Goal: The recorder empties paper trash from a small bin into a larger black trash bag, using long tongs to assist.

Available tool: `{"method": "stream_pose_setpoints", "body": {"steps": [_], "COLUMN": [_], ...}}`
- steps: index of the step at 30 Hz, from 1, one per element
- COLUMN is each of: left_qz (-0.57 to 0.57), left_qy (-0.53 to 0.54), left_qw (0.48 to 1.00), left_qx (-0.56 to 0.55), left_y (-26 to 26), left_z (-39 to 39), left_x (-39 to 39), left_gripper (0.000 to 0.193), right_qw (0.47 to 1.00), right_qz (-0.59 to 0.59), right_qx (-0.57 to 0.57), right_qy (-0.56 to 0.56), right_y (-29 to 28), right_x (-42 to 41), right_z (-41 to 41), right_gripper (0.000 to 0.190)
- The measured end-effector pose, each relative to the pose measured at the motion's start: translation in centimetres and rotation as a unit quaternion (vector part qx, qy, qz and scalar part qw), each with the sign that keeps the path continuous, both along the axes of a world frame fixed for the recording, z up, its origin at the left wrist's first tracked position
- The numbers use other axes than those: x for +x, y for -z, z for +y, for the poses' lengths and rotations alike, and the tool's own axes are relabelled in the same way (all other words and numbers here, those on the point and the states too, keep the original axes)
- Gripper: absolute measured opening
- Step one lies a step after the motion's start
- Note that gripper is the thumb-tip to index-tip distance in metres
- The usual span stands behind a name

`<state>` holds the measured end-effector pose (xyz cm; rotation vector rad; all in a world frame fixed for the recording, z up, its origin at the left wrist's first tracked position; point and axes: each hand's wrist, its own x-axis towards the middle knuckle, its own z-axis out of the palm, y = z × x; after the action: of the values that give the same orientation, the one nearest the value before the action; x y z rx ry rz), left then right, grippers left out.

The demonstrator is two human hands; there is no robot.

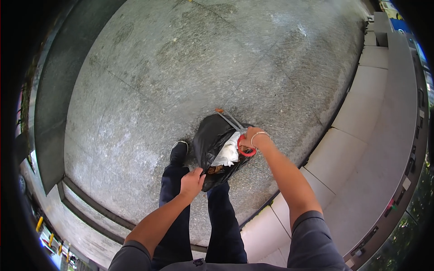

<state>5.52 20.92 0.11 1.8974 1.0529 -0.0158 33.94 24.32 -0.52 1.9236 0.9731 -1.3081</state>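
Note:
My left hand (192, 183) grips the edge of a black plastic bag (209, 135), which hangs open in front of my legs. White crumpled paper (229, 150) and brown dry scraps (215, 169) lie inside the bag. My right hand (251, 136) is closed on the red handle of metal tongs (238, 127), over the bag's right side. The tongs' two arms point up and left across the bag, their tips near a small orange-brown piece (219, 110). Whether the tips touch that piece is unclear.
Speckled stone paving (210, 67) spreads ahead. A pale stone ledge (349, 118) with a dark base edge curves along the right. A dark band (61, 84) runs down the left, and a metal-edged channel (95, 206) crosses at lower left. My shoe (179, 153) stands left of the bag.

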Motion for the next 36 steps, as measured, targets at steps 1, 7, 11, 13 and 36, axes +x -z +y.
{"method": "stream_pose_setpoints", "body": {"steps": [1, 7, 11, 13, 36], "left_qz": [0.004, 0.005, 0.005, 0.003, 0.015], "left_qy": [-0.002, -0.013, -0.053, -0.070, -0.287], "left_qw": [1.000, 1.000, 0.998, 0.996, 0.916], "left_qx": [-0.001, -0.014, -0.043, -0.060, -0.278], "left_y": [0.0, 0.1, 0.4, 0.7, 2.7], "left_z": [0.1, 0.4, 0.7, 1.0, 2.8], "left_x": [-0.2, -0.6, -0.2, 0.1, 4.8], "left_gripper": [0.016, 0.016, 0.017, 0.017, 0.034], "right_qw": [0.999, 0.997, 0.999, 0.994, 0.826], "right_qz": [-0.003, 0.024, 0.012, 0.019, 0.069], "right_qx": [0.037, -0.012, -0.013, 0.070, 0.191], "right_qy": [-0.022, -0.071, -0.039, 0.087, 0.526], "right_y": [-0.1, 0.5, 0.7, -1.9, -25.2], "right_x": [-0.3, -1.4, -0.7, 0.3, -10.2], "right_z": [0.6, 3.1, 1.0, -2.1, -28.6], "right_gripper": [0.030, 0.030, 0.036, 0.045, 0.063]}}
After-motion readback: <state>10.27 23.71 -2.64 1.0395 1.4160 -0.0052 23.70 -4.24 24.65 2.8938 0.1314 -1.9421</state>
